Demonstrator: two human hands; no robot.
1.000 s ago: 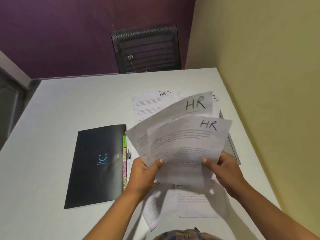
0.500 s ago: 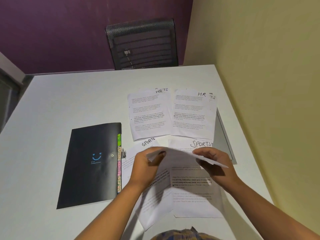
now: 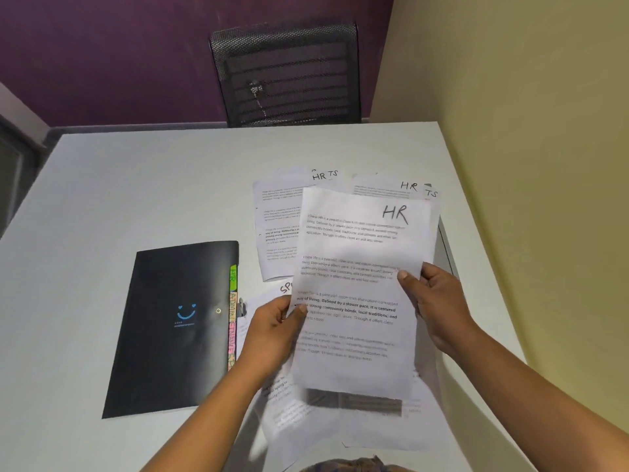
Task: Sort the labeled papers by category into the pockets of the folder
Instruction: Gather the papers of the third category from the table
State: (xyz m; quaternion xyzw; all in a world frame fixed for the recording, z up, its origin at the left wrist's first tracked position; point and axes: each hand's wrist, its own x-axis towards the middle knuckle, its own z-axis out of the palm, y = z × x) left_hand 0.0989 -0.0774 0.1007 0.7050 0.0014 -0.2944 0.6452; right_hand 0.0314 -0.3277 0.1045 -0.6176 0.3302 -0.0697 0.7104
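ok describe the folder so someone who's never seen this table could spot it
On the white table, left of the loose papers, lies a black folder. Unlike them it is dark, with a small blue smiley on its cover and coloured tabs down its right edge, the top one green and marked HR.

Folder (image 3: 177, 328): 1, at 9 o'clock.
Hands: 2, left hand (image 3: 272, 332) and right hand (image 3: 439, 301).
Held HR sheet (image 3: 357, 267): 1 visible.
Far piles (image 3: 275, 233): 2, at 12 o'clock.
Near piles (image 3: 279, 413): 2, at 6 o'clock. The sheet count per pile cannot be told.
Chair (image 3: 289, 73): 1.
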